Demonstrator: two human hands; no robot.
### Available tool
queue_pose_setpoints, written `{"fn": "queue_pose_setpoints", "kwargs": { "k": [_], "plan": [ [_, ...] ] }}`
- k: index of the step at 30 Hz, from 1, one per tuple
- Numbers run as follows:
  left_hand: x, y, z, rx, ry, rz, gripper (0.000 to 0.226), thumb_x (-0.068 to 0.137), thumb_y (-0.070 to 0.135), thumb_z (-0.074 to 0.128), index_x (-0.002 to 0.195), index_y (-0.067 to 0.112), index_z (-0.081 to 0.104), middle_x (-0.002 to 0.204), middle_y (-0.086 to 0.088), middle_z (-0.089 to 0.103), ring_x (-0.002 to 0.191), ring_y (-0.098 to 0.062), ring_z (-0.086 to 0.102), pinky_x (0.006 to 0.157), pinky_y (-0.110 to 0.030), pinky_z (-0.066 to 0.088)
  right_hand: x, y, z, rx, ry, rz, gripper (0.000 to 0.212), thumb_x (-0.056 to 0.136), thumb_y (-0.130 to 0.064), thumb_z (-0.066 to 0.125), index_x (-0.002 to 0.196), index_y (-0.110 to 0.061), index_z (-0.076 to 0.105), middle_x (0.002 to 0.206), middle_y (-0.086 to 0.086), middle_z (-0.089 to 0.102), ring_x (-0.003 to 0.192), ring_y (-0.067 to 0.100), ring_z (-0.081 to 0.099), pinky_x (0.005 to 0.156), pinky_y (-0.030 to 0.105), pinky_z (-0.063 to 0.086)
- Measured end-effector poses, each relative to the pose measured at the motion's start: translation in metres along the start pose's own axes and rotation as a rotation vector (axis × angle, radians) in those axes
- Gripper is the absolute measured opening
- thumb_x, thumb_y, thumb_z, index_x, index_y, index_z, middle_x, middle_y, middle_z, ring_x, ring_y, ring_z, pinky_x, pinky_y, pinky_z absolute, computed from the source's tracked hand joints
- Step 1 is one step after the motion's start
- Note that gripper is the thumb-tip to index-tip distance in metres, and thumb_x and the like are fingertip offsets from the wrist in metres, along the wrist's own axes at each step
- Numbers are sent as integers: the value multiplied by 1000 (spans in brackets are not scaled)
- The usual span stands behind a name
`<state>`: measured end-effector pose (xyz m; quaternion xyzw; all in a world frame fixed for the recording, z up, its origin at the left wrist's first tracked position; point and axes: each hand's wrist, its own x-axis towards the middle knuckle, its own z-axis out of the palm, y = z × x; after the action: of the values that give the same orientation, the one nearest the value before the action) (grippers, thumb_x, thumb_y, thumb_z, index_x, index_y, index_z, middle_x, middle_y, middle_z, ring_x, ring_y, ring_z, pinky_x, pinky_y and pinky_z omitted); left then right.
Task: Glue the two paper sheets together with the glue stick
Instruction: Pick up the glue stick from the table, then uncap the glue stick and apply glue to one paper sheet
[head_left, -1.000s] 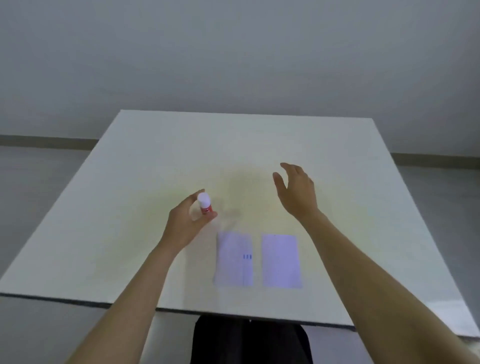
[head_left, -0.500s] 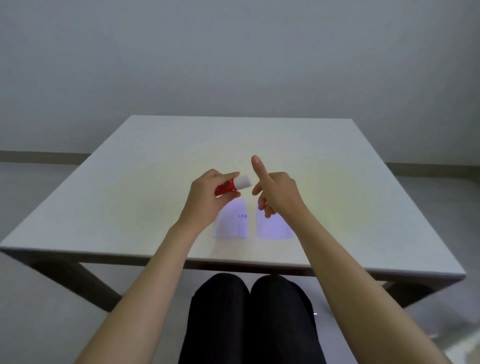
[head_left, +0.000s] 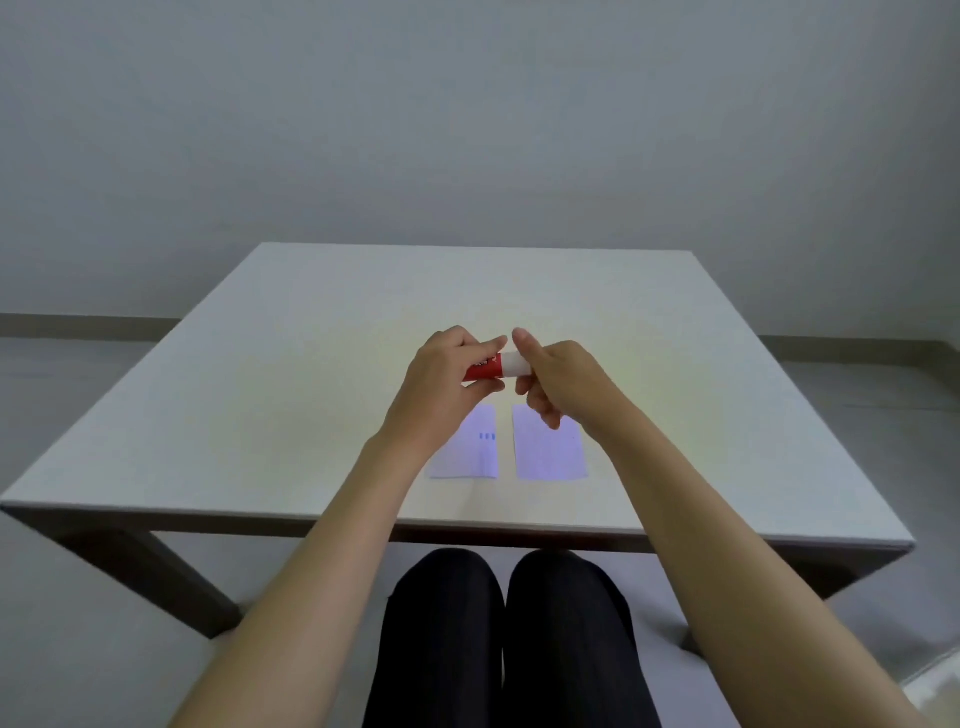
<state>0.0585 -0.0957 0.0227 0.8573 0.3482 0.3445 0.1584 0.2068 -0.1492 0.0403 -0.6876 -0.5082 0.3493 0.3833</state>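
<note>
A red glue stick (head_left: 487, 367) with a white cap (head_left: 516, 362) lies sideways in the air above the table. My left hand (head_left: 447, 384) grips its red body. My right hand (head_left: 558, 382) pinches the white cap between thumb and fingers. Below the hands, two small pale sheets lie flat side by side: the left sheet (head_left: 475, 457), with small blue marks, is partly hidden by my left wrist; the right sheet (head_left: 548, 452) is partly covered by my right fingers.
The white square table (head_left: 291, 374) carries only the two sheets, near its front edge (head_left: 260, 512). My legs in black trousers (head_left: 498, 639) show under that edge. A grey wall and floor lie beyond.
My left hand tipped the glue stick from upright to sideways and brought it toward the middle. My right hand came in from open and closed on the white cap. The camera view pulled back.
</note>
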Motion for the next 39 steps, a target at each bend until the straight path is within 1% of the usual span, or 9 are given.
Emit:
{"fn": "queue_pose_setpoints", "kwargs": {
  "k": [5, 9, 13, 17, 20, 26, 29, 36, 39],
  "plan": [
    [1, -8, -3, -9, 7, -37, 49, 78, 10, 73, 125, 14, 62, 89, -6, 57, 87, -19, 52, 79, -25, 42, 0, 3, 0, 32, -56, -115, 28, 90, -41, 55, 100, -16, 54, 81, -4, 62, 53, 12, 61, 60, 25, 48],
    [1, -9, -2, -7, 16, -17, 48, 78, 11, 73, 124, 15, 63, 85, 1, 50, 82, -16, 47, 72, -16, 31, 5, -2, 6, -3, 13, -74, 39, 95, -42, 45, 75, -11, 58, 58, 1, 58, 43, 16, 51, 54, 26, 45],
    [-2, -18, -5, -67, 30, -109, 43, 78, 16, 74, 120, 16, 65, 83, -2, 53, 78, -17, 51, 68, -14, 35, 11, 8, -5, 43, 46, -209, 3, 90, -17, 57, 90, -17, 60, 74, -1, 61, 52, 13, 61, 61, 26, 51],
    [-15, -38, -10, -280, 113, -325, 10, 85, 27, 67, 94, 27, 70, 70, 14, 58, 64, -2, 51, 59, -5, 36, 28, 44, -46, -129, 368, -79, 18, 86, -19, 63, 105, -15, 63, 84, 3, 62, 59, 23, 64, 67, 34, 51],
    [-21, -43, -8, -416, 137, -470, 21, 89, 35, 58, 69, 33, 55, 61, 13, 48, 59, -8, 43, 58, -18, 33, 39, 74, -62, -356, 455, 115, 28, 87, -23, 58, 110, -7, 59, 93, 11, 66, 86, 33, 63, 73, 34, 47],
    [-22, -32, -5, -611, 68, -515, 13, 96, 28, 48, 91, 36, 56, 84, 4, 59, 83, -15, 55, 78, -28, 43, 46, 100, -52, -608, 384, 90, 21, 89, -14, 51, 104, -2, 60, 106, 19, 59, 93, 36, 58, 70, 33, 42],
    [-21, -30, -6, -662, 107, -544, 10, 94, 22, 52, 96, 29, 59, 88, 3, 63, 83, -11, 58, 72, -21, 43, 47, 109, -49, -692, 382, 81, 24, 90, -13, 48, 110, -5, 58, 109, 17, 57, 93, 37, 58, 72, 36, 44],
    [-17, -23, -6, -988, 348, -691, 15, 80, 9, 71, 93, 6, 64, 96, -12, 68, 99, -31, 69, 85, -37, 56, 31, 92, -43, -905, 436, -23, 58, 87, -35, 59, 138, -15, 39, 124, 15, 54, 102, 35, 60, 85, 41, 42],
    [-12, -10, 2, -1174, 453, -756, 16, 78, 8, 74, 88, 3, 63, 94, -15, 69, 95, -28, 71, 77, -28, 59, 9, 58, -8, -393, 358, -217, 47, 87, -39, 61, 129, -21, 51, 110, 3, 62, 80, 19, 64, 80, 36, 47]
  ]
}}
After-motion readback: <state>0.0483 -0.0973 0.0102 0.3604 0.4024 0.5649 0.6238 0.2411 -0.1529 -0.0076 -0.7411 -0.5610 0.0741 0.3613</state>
